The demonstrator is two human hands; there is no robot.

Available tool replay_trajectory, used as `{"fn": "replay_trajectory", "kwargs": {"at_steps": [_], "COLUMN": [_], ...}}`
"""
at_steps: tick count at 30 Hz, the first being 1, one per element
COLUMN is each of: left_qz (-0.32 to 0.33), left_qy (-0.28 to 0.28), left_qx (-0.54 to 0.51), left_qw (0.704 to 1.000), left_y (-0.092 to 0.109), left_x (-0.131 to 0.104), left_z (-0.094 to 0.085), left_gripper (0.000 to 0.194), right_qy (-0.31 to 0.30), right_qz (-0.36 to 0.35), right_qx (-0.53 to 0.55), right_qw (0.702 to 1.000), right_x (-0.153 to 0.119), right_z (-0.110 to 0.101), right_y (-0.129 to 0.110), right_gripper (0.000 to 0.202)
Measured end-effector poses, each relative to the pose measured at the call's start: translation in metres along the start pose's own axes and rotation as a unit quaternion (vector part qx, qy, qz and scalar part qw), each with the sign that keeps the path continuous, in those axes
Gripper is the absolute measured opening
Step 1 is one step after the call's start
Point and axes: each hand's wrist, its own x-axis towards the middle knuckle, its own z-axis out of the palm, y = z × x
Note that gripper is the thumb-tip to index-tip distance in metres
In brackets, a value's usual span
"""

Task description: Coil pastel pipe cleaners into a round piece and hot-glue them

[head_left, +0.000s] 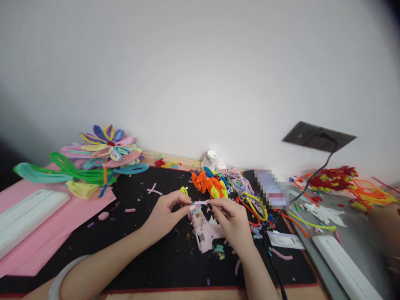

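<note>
Both hands meet over the middle of the black mat (140, 266). My left hand (168, 212) pinches one end of a short pale lilac fuzzy strip (201, 203). At its other end, the fingers of my right hand (229, 216) are closed on the same strip. Just beneath the strip lies a pale pink gun-shaped tool (204, 237), its top partly covered by a small round thing and the fingers. Behind my hands sit bundles of orange fuzzy stems (206, 183). Two crossed lilac pieces (154, 190) lie on the mat to the left.
Colourful fuzzy flowers (109, 146) and pink sheets (53, 241) with a white box (31, 216) are at left. A white cup (210, 159) stands by the wall. At right are a black cable (271, 262), another white box (346, 266) and another person's blurred hand (386, 225).
</note>
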Motion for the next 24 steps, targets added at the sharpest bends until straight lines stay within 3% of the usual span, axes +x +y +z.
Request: {"fn": "replay_trajectory", "kwargs": {"at_steps": [5, 13, 24], "left_qz": [0.006, -0.055, -0.065], "left_qy": [-0.007, -0.024, -0.004], "left_qx": [0.018, -0.06, -0.056], "left_qw": [1.0, 0.996, 0.996], "left_y": [0.0002, 0.0044, 0.0069], "left_x": [0.0, -0.0002, 0.0004], "left_z": [-0.0002, 0.0033, 0.0024], "left_gripper": [0.007, 0.012, 0.011], "right_qy": [-0.001, -0.003, -0.001], "right_qz": [0.002, 0.0, -0.001], "right_qx": [-0.003, -0.003, -0.004], "right_qw": [1.0, 1.0, 1.0], "right_x": [-0.001, -0.0001, -0.0007], "right_z": [-0.0003, -0.0001, 0.0002], "right_y": [0.002, 0.0002, 0.0022], "right_gripper": [0.019, 0.018, 0.018]}}
